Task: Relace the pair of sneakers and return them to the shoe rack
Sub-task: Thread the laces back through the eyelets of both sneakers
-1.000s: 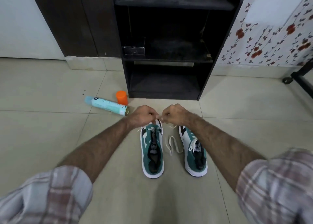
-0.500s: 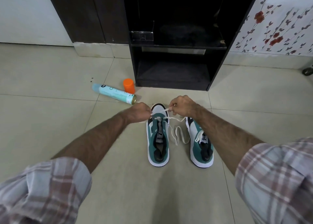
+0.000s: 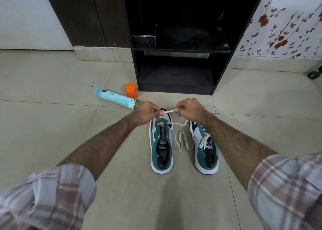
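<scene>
Two green-and-white sneakers stood side by side on the floor before one dark shoe rack [image 3: 176,69], each tongue label reading "PUMA". The left hand [image 3: 145,112] and right hand [image 3: 190,108] each pinched one white lace [image 3: 168,111], stretched between them above the left sneaker [image 3: 161,142]; the right sneaker [image 3: 205,148] stood nearby. One teal spray can [image 3: 115,98] lay beside one orange cap [image 3: 131,90], its printing unreadable.
</scene>
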